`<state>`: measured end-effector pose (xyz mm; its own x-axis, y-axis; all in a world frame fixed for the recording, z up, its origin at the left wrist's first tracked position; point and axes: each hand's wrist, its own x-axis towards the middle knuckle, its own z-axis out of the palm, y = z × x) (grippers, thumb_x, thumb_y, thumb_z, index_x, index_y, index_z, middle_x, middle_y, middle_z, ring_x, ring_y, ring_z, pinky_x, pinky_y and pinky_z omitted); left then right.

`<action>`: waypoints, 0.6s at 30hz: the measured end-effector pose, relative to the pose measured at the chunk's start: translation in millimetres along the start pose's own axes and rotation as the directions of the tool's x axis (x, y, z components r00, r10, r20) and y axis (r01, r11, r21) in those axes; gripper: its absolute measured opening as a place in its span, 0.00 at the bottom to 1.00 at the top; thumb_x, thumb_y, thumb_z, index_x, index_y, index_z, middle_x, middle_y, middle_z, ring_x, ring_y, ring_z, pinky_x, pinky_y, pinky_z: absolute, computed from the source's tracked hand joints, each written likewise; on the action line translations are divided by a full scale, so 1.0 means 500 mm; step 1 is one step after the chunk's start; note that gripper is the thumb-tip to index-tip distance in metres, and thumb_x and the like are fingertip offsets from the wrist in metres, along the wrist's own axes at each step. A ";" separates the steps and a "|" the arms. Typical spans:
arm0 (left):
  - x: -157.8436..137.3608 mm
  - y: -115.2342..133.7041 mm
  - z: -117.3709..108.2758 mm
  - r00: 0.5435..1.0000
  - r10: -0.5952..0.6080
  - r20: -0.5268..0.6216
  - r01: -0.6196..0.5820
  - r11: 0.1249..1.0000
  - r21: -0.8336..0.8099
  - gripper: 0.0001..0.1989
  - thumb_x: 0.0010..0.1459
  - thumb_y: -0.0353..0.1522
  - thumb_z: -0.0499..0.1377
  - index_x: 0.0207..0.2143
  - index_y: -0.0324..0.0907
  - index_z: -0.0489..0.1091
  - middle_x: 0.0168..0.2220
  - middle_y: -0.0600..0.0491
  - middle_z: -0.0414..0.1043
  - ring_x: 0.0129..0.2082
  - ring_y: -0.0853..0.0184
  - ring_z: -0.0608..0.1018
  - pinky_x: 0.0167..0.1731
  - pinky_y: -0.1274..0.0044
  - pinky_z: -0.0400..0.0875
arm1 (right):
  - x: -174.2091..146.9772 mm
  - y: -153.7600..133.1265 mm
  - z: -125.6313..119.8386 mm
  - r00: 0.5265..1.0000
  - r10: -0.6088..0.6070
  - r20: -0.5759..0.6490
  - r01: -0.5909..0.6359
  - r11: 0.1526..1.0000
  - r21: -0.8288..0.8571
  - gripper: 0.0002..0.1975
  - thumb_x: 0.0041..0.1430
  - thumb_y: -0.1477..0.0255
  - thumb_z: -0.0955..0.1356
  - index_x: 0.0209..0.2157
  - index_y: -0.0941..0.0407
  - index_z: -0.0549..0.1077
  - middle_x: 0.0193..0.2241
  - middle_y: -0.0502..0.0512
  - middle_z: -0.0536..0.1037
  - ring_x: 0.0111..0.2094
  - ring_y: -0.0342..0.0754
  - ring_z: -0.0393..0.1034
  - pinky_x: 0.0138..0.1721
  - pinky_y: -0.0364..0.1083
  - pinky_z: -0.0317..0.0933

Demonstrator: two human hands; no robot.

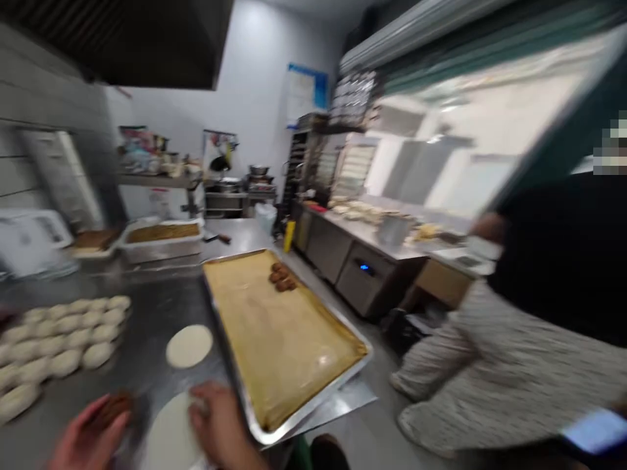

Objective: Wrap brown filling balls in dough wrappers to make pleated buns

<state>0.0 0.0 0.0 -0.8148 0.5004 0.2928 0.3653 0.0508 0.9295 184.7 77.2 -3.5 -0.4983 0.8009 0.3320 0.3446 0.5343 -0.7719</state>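
At the near edge of the steel desk (147, 307), in the head view, the left hand (91, 434) is cupped around a dark brown lump of filling (113, 408), and the right hand (220, 424) lies flat with its fingers spread on the rim of a rolled dough round (169, 437). The round looks thin, soft and limp; it would likely stretch or tear if pinched at one spot, so lifting it from underneath at the edge seems safest. The filling looks moist and crumbly, best held in a loose palm. A second, smaller round (189, 346) lies just beyond. Rows of dough balls (63, 336) sit to the left. The baking tray (313, 405) to the right, lined with paper, holds a few brown pieces (281, 277) at its far end. Two tubs (161, 240) further back hold brownish contents, too blurred to identify. Another person (490, 365) bends down at the right.
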 end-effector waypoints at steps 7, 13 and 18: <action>-0.056 -0.083 -0.064 0.811 0.446 0.380 -0.553 0.795 0.247 0.21 0.60 0.40 0.65 0.55 0.48 0.71 0.54 0.48 0.73 0.52 0.60 0.79 0.50 0.70 0.80 | 0.026 0.069 0.067 0.993 0.116 0.023 -0.117 0.987 0.108 0.12 0.66 0.75 0.65 0.44 0.56 0.80 0.40 0.61 0.83 0.44 0.56 0.77 0.49 0.54 0.69; -0.079 -0.092 0.002 0.733 0.450 0.511 -0.605 0.775 0.185 0.23 0.64 0.34 0.61 0.61 0.46 0.65 0.56 0.45 0.73 0.56 0.59 0.78 0.54 0.67 0.79 | 0.033 0.063 0.065 0.986 0.167 0.014 -0.167 0.981 0.100 0.13 0.67 0.73 0.64 0.46 0.55 0.80 0.42 0.61 0.83 0.44 0.56 0.78 0.49 0.53 0.70; -0.073 -0.119 0.033 0.715 0.462 0.525 -0.618 0.769 0.166 0.22 0.64 0.33 0.60 0.59 0.44 0.65 0.56 0.43 0.73 0.56 0.58 0.78 0.54 0.66 0.79 | 0.035 0.063 0.063 0.982 0.188 0.025 -0.189 0.975 0.118 0.13 0.68 0.72 0.64 0.46 0.55 0.80 0.43 0.60 0.83 0.45 0.56 0.78 0.49 0.53 0.70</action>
<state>15.4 -6.8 -69.9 -0.1778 0.8350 0.5207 0.8586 -0.1269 0.4967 161.7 99.3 -39.1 -0.4444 0.8800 0.1676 0.3361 0.3372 -0.8794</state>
